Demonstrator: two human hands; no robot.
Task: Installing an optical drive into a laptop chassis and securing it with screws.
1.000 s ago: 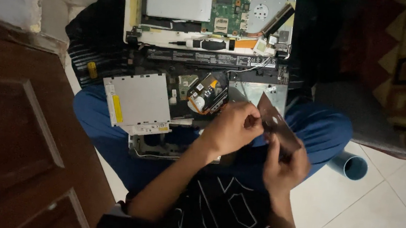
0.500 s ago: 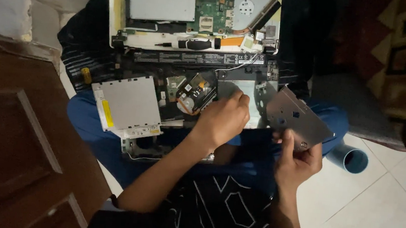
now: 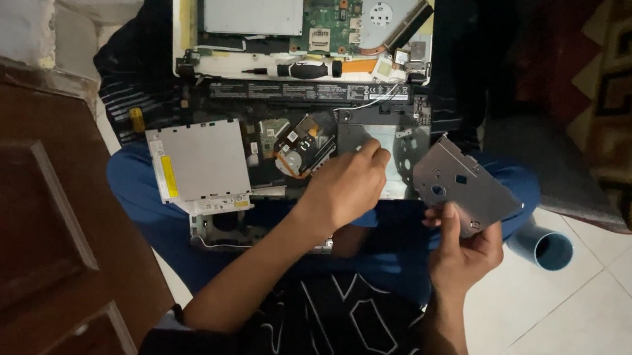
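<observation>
Having been drawn apart from the left hand (image 3: 345, 192), now pressed on the opened laptop base (image 3: 381, 141), the grey metal plate (image 3: 463, 185) is clamped by the right hand (image 3: 467, 250) at three o'clock, freed from the chassis.

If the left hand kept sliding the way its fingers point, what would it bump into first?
The left hand points up and right, fingertips already on the grey panel in the opened laptop. Going on, it would probably meet the black bar along the hinge; depth is unclear.

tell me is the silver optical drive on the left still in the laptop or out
Out: the silver optical drive lies loose across the opened laptop base, tilted, not seated in a bay.
</observation>
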